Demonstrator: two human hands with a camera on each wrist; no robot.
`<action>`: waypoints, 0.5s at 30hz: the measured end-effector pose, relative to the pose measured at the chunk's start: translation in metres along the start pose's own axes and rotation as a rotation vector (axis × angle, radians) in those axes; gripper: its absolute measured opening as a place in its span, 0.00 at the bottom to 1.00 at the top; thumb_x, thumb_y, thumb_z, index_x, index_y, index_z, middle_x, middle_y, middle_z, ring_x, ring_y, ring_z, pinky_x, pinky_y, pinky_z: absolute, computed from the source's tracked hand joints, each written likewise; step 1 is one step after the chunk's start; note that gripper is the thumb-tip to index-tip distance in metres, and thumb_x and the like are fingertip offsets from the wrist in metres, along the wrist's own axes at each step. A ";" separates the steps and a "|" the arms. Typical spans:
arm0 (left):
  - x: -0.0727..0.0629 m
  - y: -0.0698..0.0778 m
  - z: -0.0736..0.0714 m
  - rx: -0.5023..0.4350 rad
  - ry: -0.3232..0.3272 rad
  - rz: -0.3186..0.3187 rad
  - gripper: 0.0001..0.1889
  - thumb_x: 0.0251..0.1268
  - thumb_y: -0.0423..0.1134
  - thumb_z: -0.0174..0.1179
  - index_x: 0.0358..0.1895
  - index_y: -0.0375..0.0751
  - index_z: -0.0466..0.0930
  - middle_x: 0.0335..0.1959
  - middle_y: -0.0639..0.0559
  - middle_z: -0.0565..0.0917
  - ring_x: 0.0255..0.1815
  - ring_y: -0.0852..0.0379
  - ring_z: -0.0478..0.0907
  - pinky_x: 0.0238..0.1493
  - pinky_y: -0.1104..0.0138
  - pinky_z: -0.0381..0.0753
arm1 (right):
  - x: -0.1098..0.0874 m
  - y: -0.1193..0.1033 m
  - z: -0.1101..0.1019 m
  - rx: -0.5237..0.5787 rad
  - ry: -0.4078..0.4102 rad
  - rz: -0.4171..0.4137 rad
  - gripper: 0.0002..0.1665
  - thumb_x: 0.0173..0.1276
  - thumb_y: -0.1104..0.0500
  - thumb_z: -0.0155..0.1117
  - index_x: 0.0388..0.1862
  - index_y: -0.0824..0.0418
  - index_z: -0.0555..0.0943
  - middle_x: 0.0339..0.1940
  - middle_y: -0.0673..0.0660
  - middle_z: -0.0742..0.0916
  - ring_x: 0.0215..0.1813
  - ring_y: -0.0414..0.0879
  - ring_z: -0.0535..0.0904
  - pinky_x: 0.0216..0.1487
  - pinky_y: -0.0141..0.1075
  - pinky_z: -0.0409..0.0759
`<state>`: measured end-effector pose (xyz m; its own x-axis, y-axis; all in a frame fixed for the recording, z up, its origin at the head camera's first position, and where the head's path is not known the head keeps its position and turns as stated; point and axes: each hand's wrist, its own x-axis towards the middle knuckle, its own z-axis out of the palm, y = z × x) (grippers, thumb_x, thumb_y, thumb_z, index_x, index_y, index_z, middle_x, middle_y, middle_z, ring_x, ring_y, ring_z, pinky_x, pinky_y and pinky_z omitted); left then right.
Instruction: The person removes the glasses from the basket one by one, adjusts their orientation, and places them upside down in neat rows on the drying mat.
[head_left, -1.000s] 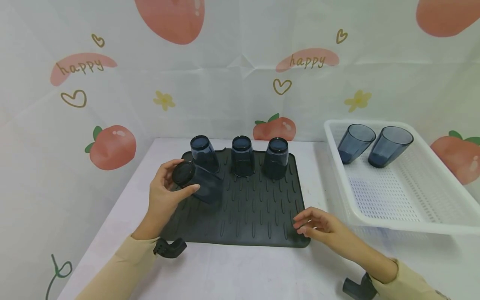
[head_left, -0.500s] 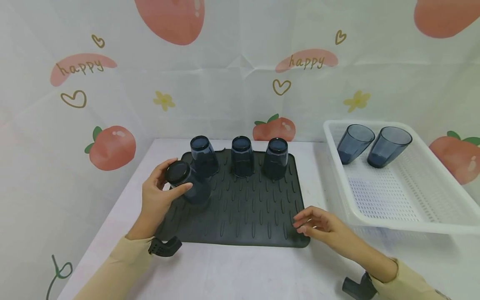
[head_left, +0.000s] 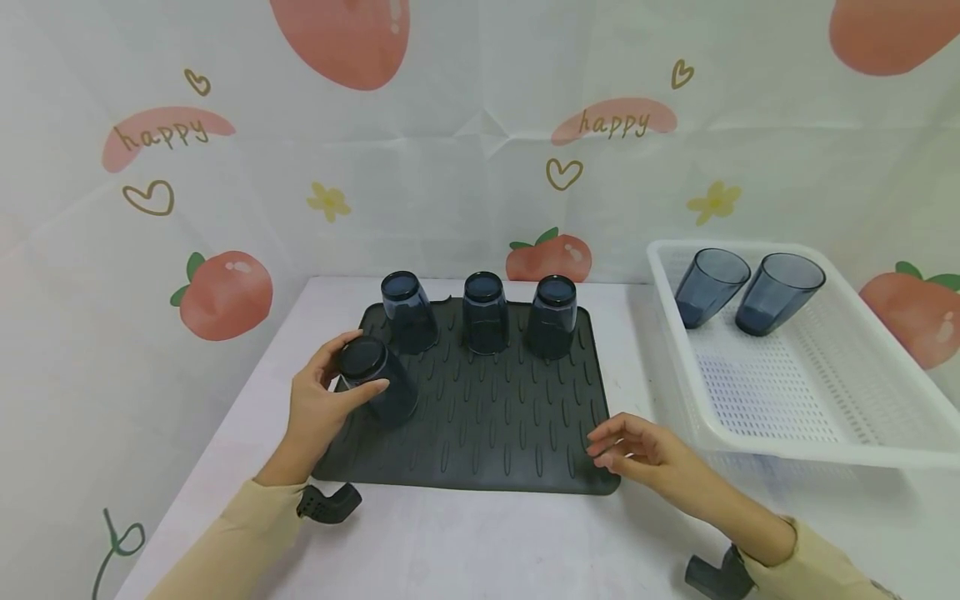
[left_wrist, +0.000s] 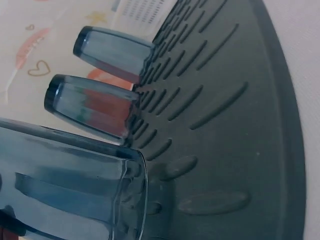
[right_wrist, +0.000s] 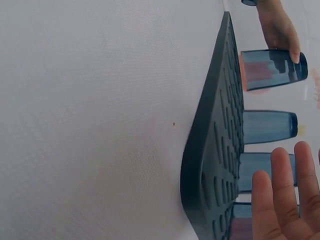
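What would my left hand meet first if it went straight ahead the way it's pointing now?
Probably the leftmost back-row glass on the black mat; the held glass in your left hand would likely touch it first, though the gap's depth is hard to judge.

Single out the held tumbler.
The upturned, translucent blue tapered tumbler in the left grip; the back row's three on the black ridged mat and two in the white perforated plastic basket are unheld.

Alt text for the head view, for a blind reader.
A left hand grips an upturned blue glass over a black mat bearing three other glasses. The right hand is by the mat's right edge. A white basket holds two more glasses.
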<state>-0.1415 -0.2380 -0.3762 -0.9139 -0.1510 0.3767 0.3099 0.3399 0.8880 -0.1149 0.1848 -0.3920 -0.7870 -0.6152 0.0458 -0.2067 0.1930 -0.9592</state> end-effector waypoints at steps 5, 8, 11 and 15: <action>-0.002 -0.004 0.000 0.029 -0.014 -0.017 0.37 0.44 0.26 0.75 0.63 0.42 0.74 0.44 0.69 0.81 0.44 0.67 0.77 0.48 0.79 0.72 | 0.000 0.001 0.000 -0.004 0.002 -0.005 0.15 0.73 0.65 0.55 0.55 0.72 0.72 0.47 0.71 0.81 0.47 0.45 0.84 0.46 0.32 0.82; -0.003 -0.006 -0.001 0.052 -0.021 -0.031 0.37 0.45 0.27 0.75 0.64 0.44 0.74 0.44 0.69 0.80 0.44 0.67 0.76 0.47 0.79 0.72 | 0.000 0.001 0.001 -0.005 0.001 -0.009 0.15 0.73 0.65 0.55 0.55 0.72 0.72 0.47 0.71 0.81 0.47 0.45 0.84 0.45 0.32 0.82; -0.004 -0.008 -0.001 0.057 -0.024 -0.039 0.37 0.45 0.27 0.75 0.64 0.44 0.73 0.44 0.69 0.80 0.45 0.67 0.76 0.48 0.79 0.72 | 0.000 0.001 0.001 -0.004 0.001 -0.011 0.16 0.73 0.66 0.55 0.55 0.72 0.72 0.47 0.71 0.81 0.47 0.46 0.84 0.45 0.32 0.82; -0.004 -0.010 -0.001 0.051 -0.034 -0.034 0.37 0.46 0.27 0.75 0.64 0.44 0.73 0.44 0.68 0.80 0.45 0.67 0.77 0.48 0.78 0.72 | 0.000 0.000 0.000 -0.002 0.001 -0.013 0.15 0.73 0.66 0.55 0.55 0.72 0.72 0.47 0.72 0.81 0.47 0.46 0.84 0.45 0.32 0.82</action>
<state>-0.1404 -0.2414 -0.3861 -0.9323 -0.1325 0.3365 0.2653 0.3817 0.8854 -0.1149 0.1843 -0.3922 -0.7850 -0.6167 0.0587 -0.2180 0.1862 -0.9580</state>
